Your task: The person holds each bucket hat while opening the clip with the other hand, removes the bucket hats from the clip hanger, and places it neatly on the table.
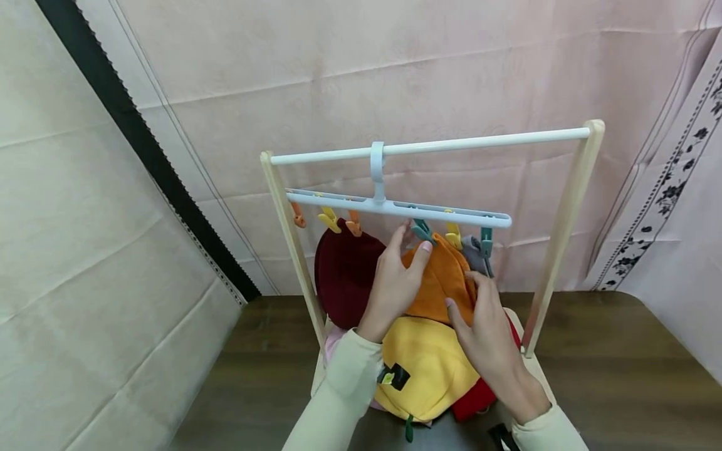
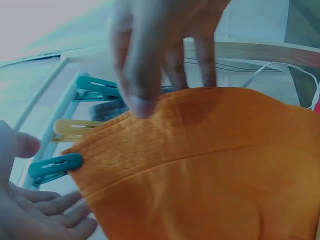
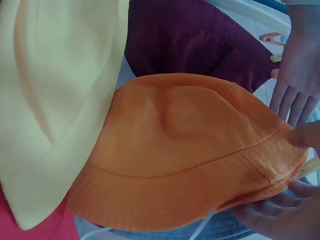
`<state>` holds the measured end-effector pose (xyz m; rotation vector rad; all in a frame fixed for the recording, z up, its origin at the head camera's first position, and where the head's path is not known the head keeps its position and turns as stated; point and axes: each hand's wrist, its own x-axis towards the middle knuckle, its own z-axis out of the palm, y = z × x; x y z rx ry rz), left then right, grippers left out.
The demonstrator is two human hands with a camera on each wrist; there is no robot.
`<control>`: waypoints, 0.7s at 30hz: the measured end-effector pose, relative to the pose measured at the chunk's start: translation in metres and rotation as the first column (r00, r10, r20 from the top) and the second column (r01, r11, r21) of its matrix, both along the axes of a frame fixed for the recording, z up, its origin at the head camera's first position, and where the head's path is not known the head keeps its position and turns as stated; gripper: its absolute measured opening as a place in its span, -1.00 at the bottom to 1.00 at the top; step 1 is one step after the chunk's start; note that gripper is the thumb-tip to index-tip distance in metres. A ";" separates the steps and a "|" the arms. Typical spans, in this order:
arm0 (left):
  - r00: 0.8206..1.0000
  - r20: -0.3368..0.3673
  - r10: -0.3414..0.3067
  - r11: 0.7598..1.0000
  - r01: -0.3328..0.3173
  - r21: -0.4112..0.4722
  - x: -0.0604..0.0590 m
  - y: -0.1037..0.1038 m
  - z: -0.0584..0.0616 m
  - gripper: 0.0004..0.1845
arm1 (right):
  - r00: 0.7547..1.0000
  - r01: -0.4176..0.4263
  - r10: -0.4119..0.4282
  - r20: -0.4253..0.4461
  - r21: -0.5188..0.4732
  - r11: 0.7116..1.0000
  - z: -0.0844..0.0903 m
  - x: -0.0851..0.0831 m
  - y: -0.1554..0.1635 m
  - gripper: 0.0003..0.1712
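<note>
Beneath the pale blue clip hanger [image 1: 395, 210] that hangs from the white rail [image 1: 429, 147] of the wooden rack [image 1: 561, 232], an orange hat [image 1: 440, 282] is held up by both hands. The left hand [image 1: 395, 285] is laid against the hat's left side, thumb raised to the brim just beside a teal clip [image 1: 422, 230]; the fingers appear nearly straight, pressing rather than curled round the cloth. The right hand [image 1: 487, 326] is held at the hat's right edge, and in the right wrist view the brim is pinched between its thumb and fingers [image 3: 270, 215]. In the left wrist view the teal clip [image 2: 55, 167] is seen touching the brim's corner, though whether it already bites the cloth cannot be told. A maroon hat [image 1: 344, 272] is already hung from the orange clips [image 1: 354, 224]; a yellow hat [image 1: 425, 366] lies below on the counter [image 1: 620, 363].

The pegging of the orange hat is judged to be the step in hand. For the next move, the brim would need to be kept steady by one hand while the clip is seated on it with the other.
</note>
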<state>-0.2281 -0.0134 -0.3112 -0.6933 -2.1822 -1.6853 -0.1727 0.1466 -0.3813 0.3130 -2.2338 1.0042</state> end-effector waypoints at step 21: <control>0.988 0.041 -0.147 0.968 0.135 0.212 -0.009 -0.007 -0.003 -0.42 | 0.999 -0.024 0.028 0.043 -0.092 0.995 0.026 -0.025 -0.019 -0.63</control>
